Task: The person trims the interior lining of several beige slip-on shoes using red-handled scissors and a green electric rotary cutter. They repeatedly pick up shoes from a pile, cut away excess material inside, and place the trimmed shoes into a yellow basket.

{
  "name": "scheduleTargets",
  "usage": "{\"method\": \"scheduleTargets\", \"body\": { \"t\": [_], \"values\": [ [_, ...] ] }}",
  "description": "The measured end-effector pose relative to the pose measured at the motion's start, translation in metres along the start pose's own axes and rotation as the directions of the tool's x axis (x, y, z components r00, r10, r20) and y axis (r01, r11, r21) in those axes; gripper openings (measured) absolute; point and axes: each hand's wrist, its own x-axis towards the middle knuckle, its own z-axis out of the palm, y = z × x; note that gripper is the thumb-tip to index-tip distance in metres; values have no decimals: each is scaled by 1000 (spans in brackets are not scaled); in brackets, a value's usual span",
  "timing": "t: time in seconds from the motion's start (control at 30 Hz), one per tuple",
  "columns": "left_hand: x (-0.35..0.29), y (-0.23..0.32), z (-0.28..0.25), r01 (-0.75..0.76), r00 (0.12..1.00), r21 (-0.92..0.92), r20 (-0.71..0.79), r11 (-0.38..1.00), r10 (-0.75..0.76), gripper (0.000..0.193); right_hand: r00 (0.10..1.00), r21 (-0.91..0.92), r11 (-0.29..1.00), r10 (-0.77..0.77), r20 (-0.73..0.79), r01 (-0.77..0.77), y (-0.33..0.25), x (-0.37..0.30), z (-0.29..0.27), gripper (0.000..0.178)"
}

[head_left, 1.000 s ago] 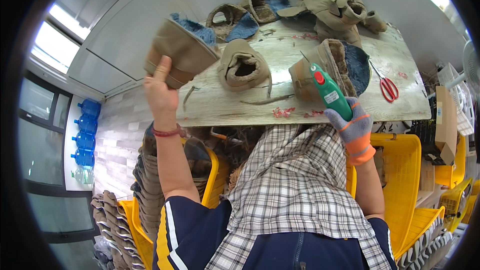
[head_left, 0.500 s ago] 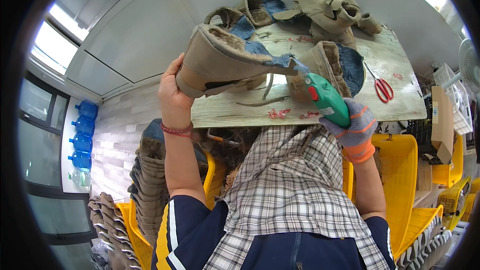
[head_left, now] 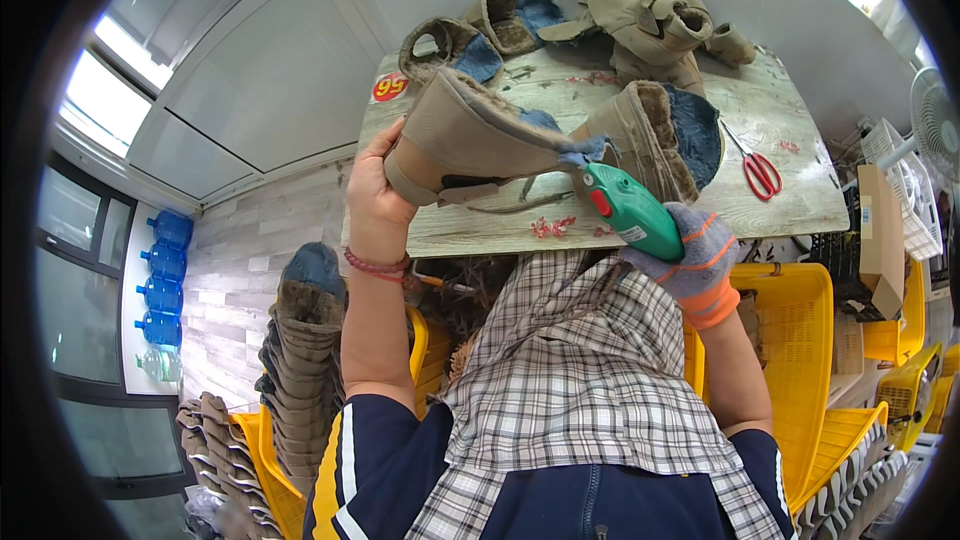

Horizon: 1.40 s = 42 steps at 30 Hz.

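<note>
Tan fabric boot upper (head_left: 470, 135) is lined in brown and blue pile. Green rounded plastic power tool (head_left: 640, 217) is accented by a red button (head_left: 601, 203). Grey knit glove (head_left: 698, 252) is striped and cuffed in orange. Cloth apron (head_left: 590, 370) is checked in white, grey and black. Navy fabric sleeve (head_left: 395, 445) is striped yellow and white. Wood-look tabletop (head_left: 800, 210) is streaked pale grey.

The left hand (head_left: 380, 185) holds a tan, fleece-lined shoe piece (head_left: 475, 130) above the tabletop (head_left: 450, 230); the gloved right hand (head_left: 690, 255) grips a green power tool (head_left: 632, 212), its front at the piece's right end. Red-handled scissors (head_left: 762, 176) lie right, similar pieces (head_left: 640, 15) far, blue bottles (head_left: 160, 295) left.
</note>
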Motion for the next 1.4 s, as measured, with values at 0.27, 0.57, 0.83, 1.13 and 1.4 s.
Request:
{"method": "scheduleTargets", "body": {
  "t": [0.27, 0.57, 0.83, 1.13, 1.4],
  "values": [
    [-16, -14, 23, -64, 998, 12, 23, 998, 64, 31, 1000, 28, 1000, -3, -5, 3, -15, 9, -3, 55],
    [-45, -42, 39, -318, 906, 58, 311, 946, 286, 37, 981, 279, 940, 193, 33, -195, -36, 18, -3, 51],
    [-44, -63, 29, -540, 787, 294, 507, 789, 350, 41, 951, 416, 858, 305, 55, -300, -44, 24, -1, 49],
    [-38, -84, 15, -678, 735, 582, 538, 449, 413, 25, 891, 515, 741, 441, 108, -430, -46, 25, -1, 46],
    [-30, -100, 7, -727, 534, 626, 774, -282, 342, 22, 850, 537, 687, 513, 118, -489, -47, 24, -4, 42]
  ]
}}
